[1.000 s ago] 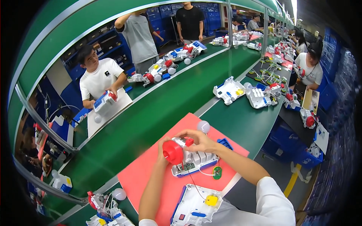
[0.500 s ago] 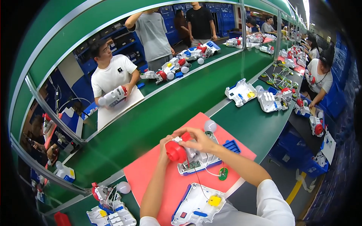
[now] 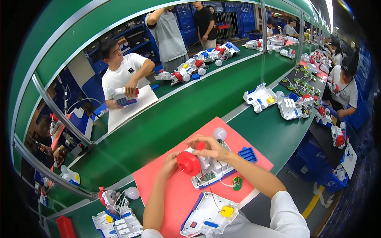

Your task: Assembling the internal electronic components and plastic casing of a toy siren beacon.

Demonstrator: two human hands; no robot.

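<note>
Over a red mat [image 3: 152, 182], both hands are at a part-built white plastic device [image 3: 216, 169] with an exposed circuit board. My left hand [image 3: 170, 163] curls its fingers against the left side of the red round nozzle-like part [image 3: 188, 163]. My right hand [image 3: 209, 147] bends over the top, thumb and fingers at the white piece behind it. The fingertips' exact contact is partly hidden. A white ball [image 3: 219, 133] sits at the device's far end. Wires lead to a small green round board [image 3: 237, 183] and to a yellow piece [image 3: 227, 211] in the open white shell half [image 3: 200, 220].
A blue ribbed cover [image 3: 247, 154] lies on the mat's right. More opened devices stand at lower left [image 3: 119, 218] and on the right bench [image 3: 289, 107]. Beyond the green belt [image 3: 166, 123], a person in a white shirt [image 3: 127, 79] handles a similar device. A red bin [image 3: 65, 227] is lower left.
The red round part has turned to face me more, and my left hand has lowered to its left side. The person across has tilted their device. The view has shifted slightly.
</note>
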